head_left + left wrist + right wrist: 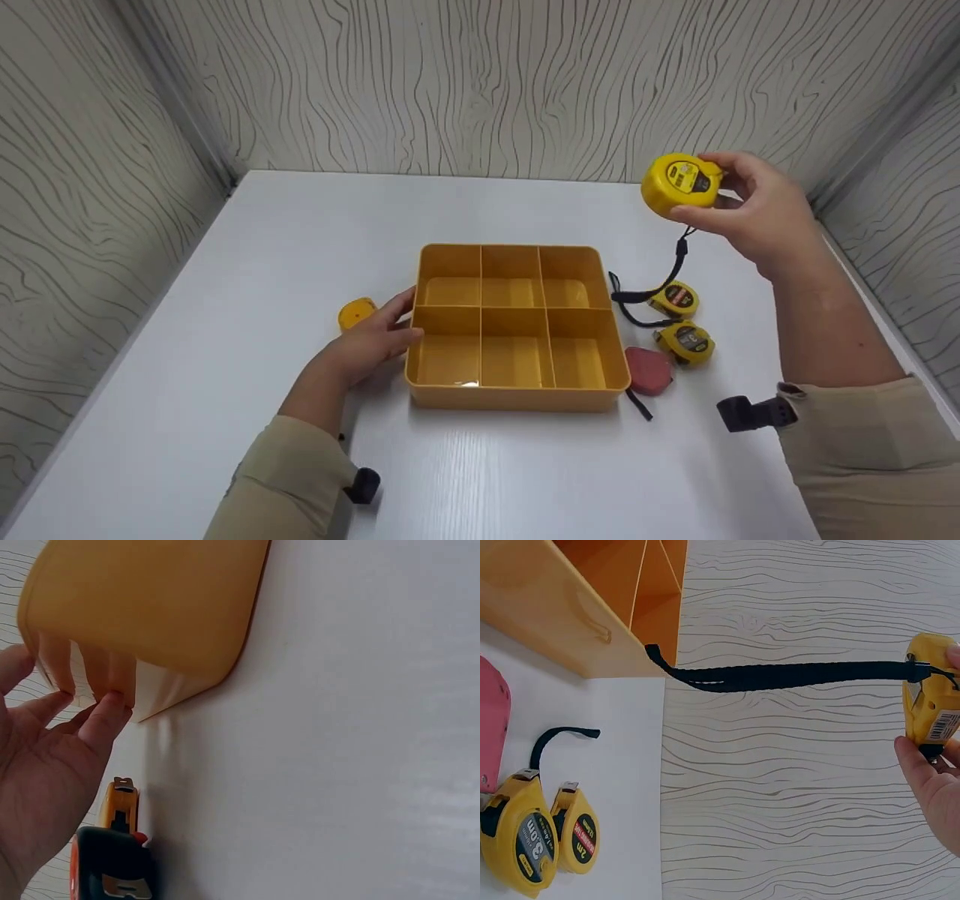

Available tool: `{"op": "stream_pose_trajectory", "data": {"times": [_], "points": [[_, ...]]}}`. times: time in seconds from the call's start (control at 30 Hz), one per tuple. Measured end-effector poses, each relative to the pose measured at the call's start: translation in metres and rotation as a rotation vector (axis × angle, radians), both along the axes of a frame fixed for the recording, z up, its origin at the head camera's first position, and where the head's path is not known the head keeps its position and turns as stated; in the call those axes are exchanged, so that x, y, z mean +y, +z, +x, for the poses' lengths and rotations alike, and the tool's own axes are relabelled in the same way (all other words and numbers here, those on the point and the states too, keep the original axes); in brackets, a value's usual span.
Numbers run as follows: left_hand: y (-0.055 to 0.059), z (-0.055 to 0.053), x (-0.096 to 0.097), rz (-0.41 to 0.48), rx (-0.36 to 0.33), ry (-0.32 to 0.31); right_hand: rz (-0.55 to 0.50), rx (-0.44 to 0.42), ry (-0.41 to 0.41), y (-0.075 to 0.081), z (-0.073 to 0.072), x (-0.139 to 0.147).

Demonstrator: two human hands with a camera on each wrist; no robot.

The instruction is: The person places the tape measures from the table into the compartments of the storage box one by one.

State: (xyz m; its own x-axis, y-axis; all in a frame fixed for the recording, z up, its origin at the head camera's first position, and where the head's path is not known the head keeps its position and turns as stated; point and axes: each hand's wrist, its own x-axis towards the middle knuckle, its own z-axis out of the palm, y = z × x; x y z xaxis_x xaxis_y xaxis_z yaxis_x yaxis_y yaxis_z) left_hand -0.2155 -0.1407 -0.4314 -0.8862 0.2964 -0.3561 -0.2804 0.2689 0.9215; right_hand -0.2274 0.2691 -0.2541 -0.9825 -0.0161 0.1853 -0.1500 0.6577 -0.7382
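Sleeves (pixel 862 450), box (pixel 517 400) on white table (pixel 330 225), line-patterned walls (pixel 480 90)

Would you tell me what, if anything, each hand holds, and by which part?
Right hand: a yellow tape measure, by its case. Left hand: the box, by its left side.

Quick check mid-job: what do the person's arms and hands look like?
The left hand and right hand wear no gloves. The left sleeve and right sleeve are beige, and a small black device shows near each cuff.
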Motion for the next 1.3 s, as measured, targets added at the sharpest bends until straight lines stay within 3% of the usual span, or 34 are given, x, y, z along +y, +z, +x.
{"op": "stream_pose_trajectory", "data": {"times": [0.3, 0.57, 0.83, 1.07, 1.3], "points": [[0.001, 0.002, 0.001, -0.014, -0.004, 0.008, -0.01, -0.007, 0.027, 0.001, -0.006, -0.019], [0.001, 0.001, 0.0, -0.012, -0.013, -0.003, 0.01, -0.034, 0.038, -0.017, -0.016, -0.033], [-0.003, -0.001, 0.0, 0.005, -0.005, 0.001, 0.071, -0.062, 0.115, -0.035, -0.024, -0.044], [-0.002, 0.0, 0.001, -0.002, -0.017, 0.013, 0.154, -0.095, 0.178, -0.048, -0.026, -0.048], [0.0, 0.001, 0.001, -0.009, -0.025, 0.005, 0.143, -0.126, 0.199, -0.055, -0.022, -0.052]]}}
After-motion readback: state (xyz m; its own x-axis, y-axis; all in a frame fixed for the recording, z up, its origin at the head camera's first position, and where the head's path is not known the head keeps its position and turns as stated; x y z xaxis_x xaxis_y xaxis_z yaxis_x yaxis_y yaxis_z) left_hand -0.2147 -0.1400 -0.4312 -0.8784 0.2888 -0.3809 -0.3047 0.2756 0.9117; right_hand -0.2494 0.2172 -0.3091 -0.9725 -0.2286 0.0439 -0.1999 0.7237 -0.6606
